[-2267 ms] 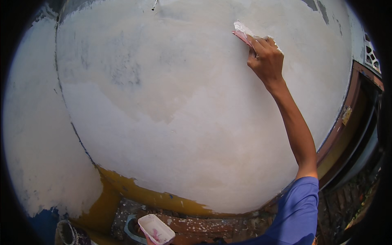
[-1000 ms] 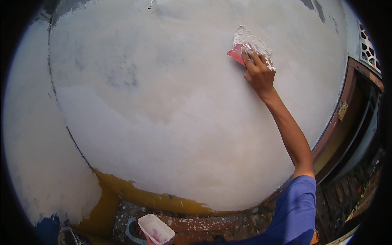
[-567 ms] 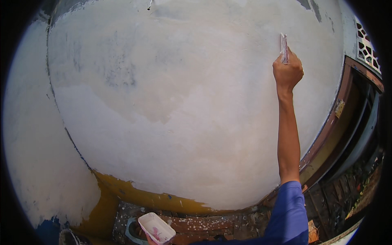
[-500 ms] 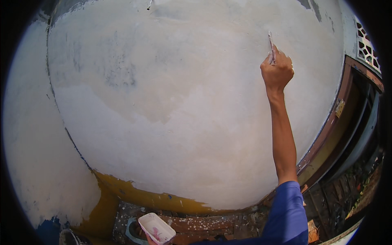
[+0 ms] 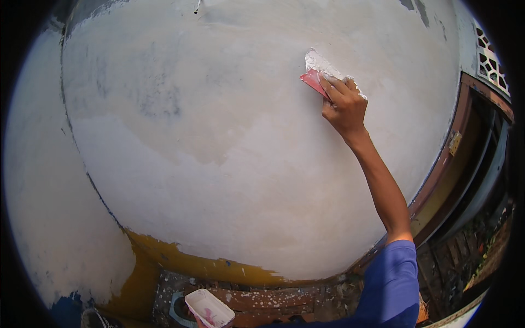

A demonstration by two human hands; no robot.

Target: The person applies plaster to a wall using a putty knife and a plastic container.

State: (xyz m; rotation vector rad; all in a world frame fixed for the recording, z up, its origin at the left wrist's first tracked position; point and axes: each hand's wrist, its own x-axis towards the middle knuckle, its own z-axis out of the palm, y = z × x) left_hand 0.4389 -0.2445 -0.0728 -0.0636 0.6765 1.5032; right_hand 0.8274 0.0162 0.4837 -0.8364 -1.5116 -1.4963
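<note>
The right hand (image 5: 345, 109), fingers clamped on a flat, red plastic scraper (image 5: 314, 83), holds it against or just before the right part of the large, whitish plastered wall (image 5: 235, 180); thick white paste (image 5: 321, 62) shows along its far side. A shallow blade angle and even pressure would likely serve best. The left hand (image 5: 199, 323), mostly cut off, is at the white, rectangular plastic tub (image 5: 210, 307); its fingers' state cannot be told. No brand or writing is readable.

A flat red scraper (image 5: 313, 82) juts up and left from the right fingers (image 5: 340, 88), thick white paste (image 5: 321, 62) along its upper side. The open, pale rectangular tub (image 5: 201, 300), pink-smeared inside, sits tilted far below them, at the left fingers (image 5: 199, 323).
</note>
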